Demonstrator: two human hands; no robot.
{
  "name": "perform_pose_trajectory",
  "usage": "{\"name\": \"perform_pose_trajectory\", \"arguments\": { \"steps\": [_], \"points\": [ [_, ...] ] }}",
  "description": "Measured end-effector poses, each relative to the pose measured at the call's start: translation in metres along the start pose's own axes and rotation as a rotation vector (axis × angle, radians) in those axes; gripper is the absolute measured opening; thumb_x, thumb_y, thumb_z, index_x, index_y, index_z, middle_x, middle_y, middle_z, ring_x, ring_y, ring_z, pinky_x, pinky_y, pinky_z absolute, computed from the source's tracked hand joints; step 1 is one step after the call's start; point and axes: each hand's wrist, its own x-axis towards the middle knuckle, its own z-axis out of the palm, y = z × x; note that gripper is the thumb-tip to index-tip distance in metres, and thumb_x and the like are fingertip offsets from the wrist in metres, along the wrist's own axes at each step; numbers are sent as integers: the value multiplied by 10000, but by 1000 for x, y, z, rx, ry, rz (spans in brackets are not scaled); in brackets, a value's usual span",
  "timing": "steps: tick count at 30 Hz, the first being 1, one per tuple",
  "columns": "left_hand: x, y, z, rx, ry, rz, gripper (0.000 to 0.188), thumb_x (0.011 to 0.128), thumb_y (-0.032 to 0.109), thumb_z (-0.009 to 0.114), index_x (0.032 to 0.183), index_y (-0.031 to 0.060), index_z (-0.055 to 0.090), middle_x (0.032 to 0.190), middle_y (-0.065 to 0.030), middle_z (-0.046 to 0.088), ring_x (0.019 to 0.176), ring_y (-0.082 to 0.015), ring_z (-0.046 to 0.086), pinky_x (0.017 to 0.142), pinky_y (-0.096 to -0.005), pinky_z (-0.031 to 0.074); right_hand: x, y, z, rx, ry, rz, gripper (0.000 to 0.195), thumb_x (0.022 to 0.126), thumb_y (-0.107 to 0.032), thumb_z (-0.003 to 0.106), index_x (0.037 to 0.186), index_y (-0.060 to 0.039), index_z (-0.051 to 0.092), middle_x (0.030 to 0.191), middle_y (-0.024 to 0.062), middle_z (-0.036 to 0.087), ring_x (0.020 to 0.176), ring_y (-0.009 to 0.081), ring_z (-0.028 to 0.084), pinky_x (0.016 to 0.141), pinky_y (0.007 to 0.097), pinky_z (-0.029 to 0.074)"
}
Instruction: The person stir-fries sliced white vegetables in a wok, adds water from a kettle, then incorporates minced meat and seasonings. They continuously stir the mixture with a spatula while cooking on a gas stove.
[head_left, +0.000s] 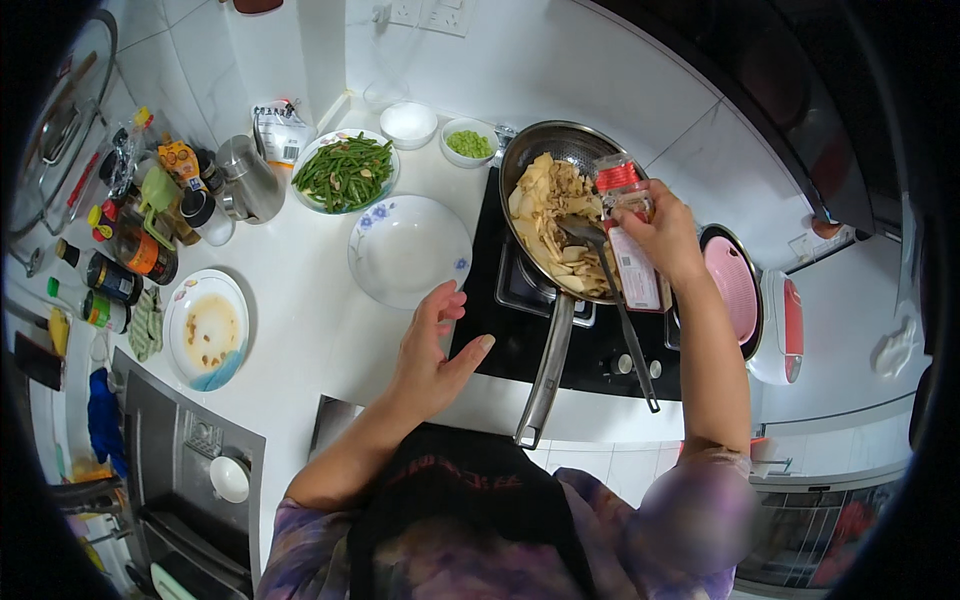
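Note:
My right hand (652, 229) grips a red and white seasoning packet or box (636, 274), with a clear and red part at its top, over the right side of a metal frying pan (559, 139). Sliced pale vegetables with small browned bits (551, 191) fill much of the pan. A dark spatula (630, 341) rests in it, its handle reaching over the rim towards me. My left hand (442, 352) is raised, empty and with fingers apart, near the front edge of an empty flowered white plate (409, 247).
The pan stands on a black gas hob (502, 345). Left of it are a plate of green beans (345, 172), a bowl of chopped greens (469, 142), a white bowl (409, 126), a soiled plate (206, 330) and several bottles (112, 277). A sink (187, 420) lies front left; a pink basket (729, 289) is at right.

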Motion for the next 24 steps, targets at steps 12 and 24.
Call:
{"name": "perform_pose_trajectory", "arguments": {
  "steps": [12, 24],
  "points": [
    [2, 0, -2, -15, -18, -44, 674, 803, 142, 705, 1364, 94, 335, 1244, -112, 508, 1060, -187, 518, 901, -343, 411, -6, 4, 3, 262, -23, 124, 249, 856, -61, 633, 1055, 28, 512, 862, 92, 653, 713, 129, 654, 593, 245, 537],
    [56, 43, 5, 307, 155, 244, 966, 627, 281, 835, 1348, -21, 268, 1238, -224, 463, 1115, -359, 498, 935, -443, 413, -37, -104, 69, 950, -109, -1, 425, 823, -2, 662, 1194, -10, 455, 1055, 80, 627, 949, 139, 610, 840, 276, 495]
  ]
}}
